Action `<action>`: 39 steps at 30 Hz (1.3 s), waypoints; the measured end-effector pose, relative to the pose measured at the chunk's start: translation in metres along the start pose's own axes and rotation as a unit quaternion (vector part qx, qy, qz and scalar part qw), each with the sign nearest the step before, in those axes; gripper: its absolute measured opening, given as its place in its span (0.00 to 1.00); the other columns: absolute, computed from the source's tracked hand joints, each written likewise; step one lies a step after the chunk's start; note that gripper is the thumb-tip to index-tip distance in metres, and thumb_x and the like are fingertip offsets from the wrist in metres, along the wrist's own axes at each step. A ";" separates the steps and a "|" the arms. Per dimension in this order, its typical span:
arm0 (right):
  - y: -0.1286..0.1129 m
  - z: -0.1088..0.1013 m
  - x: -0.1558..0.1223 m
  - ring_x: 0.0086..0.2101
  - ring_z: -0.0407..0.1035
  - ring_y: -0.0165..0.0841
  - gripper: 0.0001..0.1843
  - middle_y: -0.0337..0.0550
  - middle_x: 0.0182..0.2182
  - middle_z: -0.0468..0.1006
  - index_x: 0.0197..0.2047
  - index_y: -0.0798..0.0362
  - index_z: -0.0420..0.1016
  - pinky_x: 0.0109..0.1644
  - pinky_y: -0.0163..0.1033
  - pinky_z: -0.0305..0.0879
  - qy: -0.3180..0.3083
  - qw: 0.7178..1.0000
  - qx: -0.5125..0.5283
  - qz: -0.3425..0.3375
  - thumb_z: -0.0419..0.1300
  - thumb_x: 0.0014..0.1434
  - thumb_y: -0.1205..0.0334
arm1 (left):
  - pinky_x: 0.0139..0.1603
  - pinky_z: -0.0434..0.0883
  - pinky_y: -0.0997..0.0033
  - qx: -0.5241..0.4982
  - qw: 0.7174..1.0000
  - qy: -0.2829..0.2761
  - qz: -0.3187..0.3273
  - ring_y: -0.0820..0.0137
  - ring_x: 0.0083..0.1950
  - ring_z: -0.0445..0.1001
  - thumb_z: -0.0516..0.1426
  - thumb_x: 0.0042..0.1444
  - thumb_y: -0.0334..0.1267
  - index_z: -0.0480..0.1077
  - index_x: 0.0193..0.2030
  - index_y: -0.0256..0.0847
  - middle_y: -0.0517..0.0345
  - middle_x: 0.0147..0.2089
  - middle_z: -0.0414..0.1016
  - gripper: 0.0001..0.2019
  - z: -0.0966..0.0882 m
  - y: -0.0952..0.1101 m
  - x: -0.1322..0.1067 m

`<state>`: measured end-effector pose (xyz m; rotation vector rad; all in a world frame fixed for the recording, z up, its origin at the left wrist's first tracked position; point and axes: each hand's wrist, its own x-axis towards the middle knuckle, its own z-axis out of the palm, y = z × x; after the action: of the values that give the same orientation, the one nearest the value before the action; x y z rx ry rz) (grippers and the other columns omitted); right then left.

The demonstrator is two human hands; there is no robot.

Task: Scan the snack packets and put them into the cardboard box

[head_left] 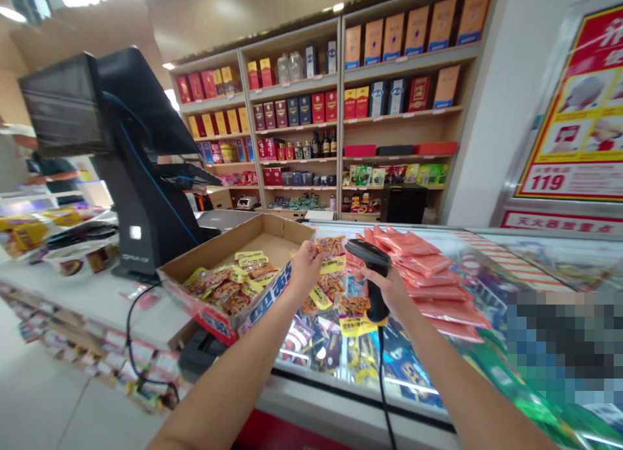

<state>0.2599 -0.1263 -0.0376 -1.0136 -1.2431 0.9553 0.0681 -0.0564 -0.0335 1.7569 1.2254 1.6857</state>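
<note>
At nine o'clock a till terminal is seen, with a cardboard box at its four o'clock, part filled with boxed packets. One snack packet is pinched in the closed left hand, above loose packets laid on the glass counter. At its three o'clock a scanner is gripped firmly by the right hand. The work is judged part done. Red packets are piled further right.

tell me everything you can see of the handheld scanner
The scanner is black plastic, pistol-shaped, with a wide, rounded head on a handle. The right hand grips the handle, holding it upright above the glass counter. Its head faces the snack packet held close by. A black cable hangs from the handle's base.
</note>
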 end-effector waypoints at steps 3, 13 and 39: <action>-0.002 -0.001 -0.001 0.14 0.65 0.31 0.17 0.40 0.12 0.71 0.23 0.54 0.74 0.20 0.37 0.62 -0.021 1.000 -0.007 0.012 0.65 0.47 0.47 | 0.32 0.62 0.73 -0.007 0.999 0.003 -0.036 0.72 0.27 0.67 0.59 0.49 0.29 0.61 0.26 0.42 0.66 0.23 0.65 0.09 0.023 -0.028 -0.012; 0.000 0.004 -0.006 0.13 0.66 0.30 0.15 0.39 0.19 0.75 0.27 0.54 0.72 0.17 0.35 0.61 -0.101 0.993 -0.035 0.046 0.67 0.46 0.51 | 0.25 0.61 0.77 -0.165 0.979 -0.034 -0.114 0.74 0.22 0.67 0.60 0.48 0.33 0.60 0.27 0.42 0.69 0.19 0.65 0.10 0.026 -0.060 -0.015; 0.008 0.004 0.000 0.13 0.66 0.30 0.18 0.41 0.21 0.77 0.28 0.54 0.71 0.15 0.35 0.60 -0.073 0.996 -0.032 0.050 0.67 0.43 0.49 | 0.28 0.63 0.77 -0.096 0.991 -0.038 -0.088 0.74 0.24 0.67 0.60 0.50 0.30 0.61 0.28 0.41 0.68 0.21 0.66 0.09 0.028 -0.063 -0.016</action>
<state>0.2554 -0.1236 -0.0451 -1.0795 -1.3608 1.0896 0.0777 -0.0286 -0.0982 1.5386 1.1098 1.5637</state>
